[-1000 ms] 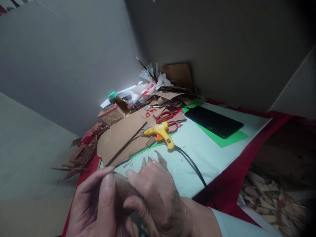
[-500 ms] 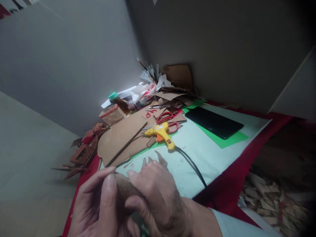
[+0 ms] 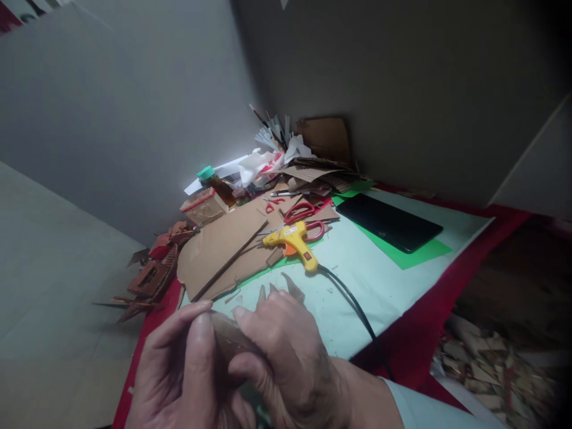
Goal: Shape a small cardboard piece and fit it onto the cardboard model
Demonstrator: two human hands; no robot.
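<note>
Head view, 2 hands (image 3: 179, 363) (image 3: 288, 351) gripping brown piece (image 3: 230, 335), wide paper (image 3: 361, 280), red cloth edge (image 3: 417, 332)

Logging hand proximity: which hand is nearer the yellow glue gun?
Right. The right hand is on the near side of the yellow glue gun, not touching it. The left hand is also on the near side, but farther off to the left.

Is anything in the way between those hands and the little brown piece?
Nothing visible: the left hand pinches one end of the brown piece, and the right hand grips its other end. The yellow glue gun lies beyond them, not in between.
</note>
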